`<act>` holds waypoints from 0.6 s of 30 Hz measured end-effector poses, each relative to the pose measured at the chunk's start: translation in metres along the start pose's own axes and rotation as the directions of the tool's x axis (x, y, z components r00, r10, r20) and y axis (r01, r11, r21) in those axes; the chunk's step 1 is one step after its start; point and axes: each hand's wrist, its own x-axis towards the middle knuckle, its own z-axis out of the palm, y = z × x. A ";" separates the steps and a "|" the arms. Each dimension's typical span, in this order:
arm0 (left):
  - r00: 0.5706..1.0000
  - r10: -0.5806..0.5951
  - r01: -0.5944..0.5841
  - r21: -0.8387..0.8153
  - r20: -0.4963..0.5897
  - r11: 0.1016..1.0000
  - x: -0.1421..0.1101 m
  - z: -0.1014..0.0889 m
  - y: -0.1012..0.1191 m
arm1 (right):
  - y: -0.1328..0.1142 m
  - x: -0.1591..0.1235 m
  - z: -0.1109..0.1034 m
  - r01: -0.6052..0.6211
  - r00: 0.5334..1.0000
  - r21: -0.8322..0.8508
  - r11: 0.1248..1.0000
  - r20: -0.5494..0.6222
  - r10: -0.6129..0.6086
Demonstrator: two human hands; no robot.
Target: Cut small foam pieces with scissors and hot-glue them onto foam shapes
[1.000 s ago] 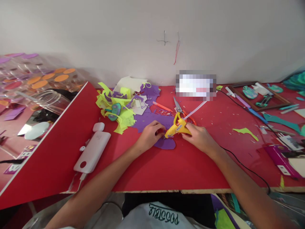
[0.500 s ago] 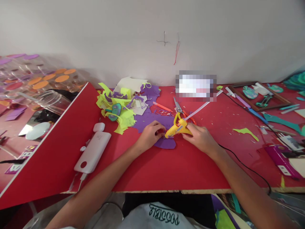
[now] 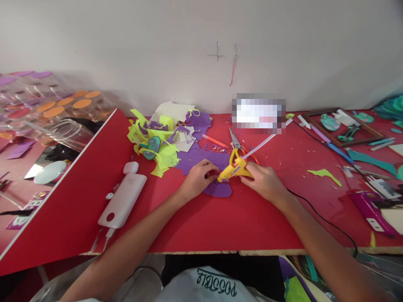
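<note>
My right hand (image 3: pixel 262 180) is closed round the handle of a yellow glue gun (image 3: pixel 233 169), a clear glue stick (image 3: pixel 261 145) jutting from its back. The gun's nozzle points down and left, close to the fingertips of my left hand (image 3: pixel 200 180). Those fingers are pinched together over a purple cut-out piece (image 3: pixel 220 190) on the red table; what is between them is too small to make out. Behind the gun lie scissors (image 3: pixel 235 141), partly hidden by it. A larger purple sheet (image 3: pixel 185 161) spreads beyond my left hand.
Yellow-green scraps (image 3: pixel 166 158) are heaped at the back left. A white power bank (image 3: pixel 124 202) lies left of my forearm. The gun's black cord (image 3: pixel 317 212) runs off to the right. A brown frame (image 3: pixel 371 140) and a magenta device (image 3: pixel 370 212) lie on the right.
Almost nothing differs. The glue gun has shifted very slightly while both hands stay in about the same place.
</note>
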 end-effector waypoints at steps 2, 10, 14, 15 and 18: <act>1.000 -0.003 0.003 -0.006 0.002 1.000 0.000 0.000 0.001 | 0.000 0.000 0.000 0.001 1.000 -0.009 1.000 0.004 -0.001; 1.000 -0.007 0.007 -0.004 0.000 1.000 0.001 -0.001 0.003 | -0.001 0.001 -0.001 0.028 0.999 -0.021 0.999 -0.021 -0.028; 1.000 -0.005 0.005 -0.007 0.002 1.000 0.001 -0.001 0.002 | -0.002 0.002 -0.001 0.046 0.998 -0.025 0.999 -0.036 -0.047; 1.000 -0.004 0.004 -0.007 0.002 1.000 0.001 -0.001 0.002 | -0.002 0.002 -0.001 0.051 0.998 -0.024 0.998 -0.045 -0.052; 1.000 0.000 0.000 -0.005 0.005 1.000 0.001 0.000 0.000 | -0.001 0.002 -0.001 0.061 0.995 -0.016 0.998 -0.077 -0.062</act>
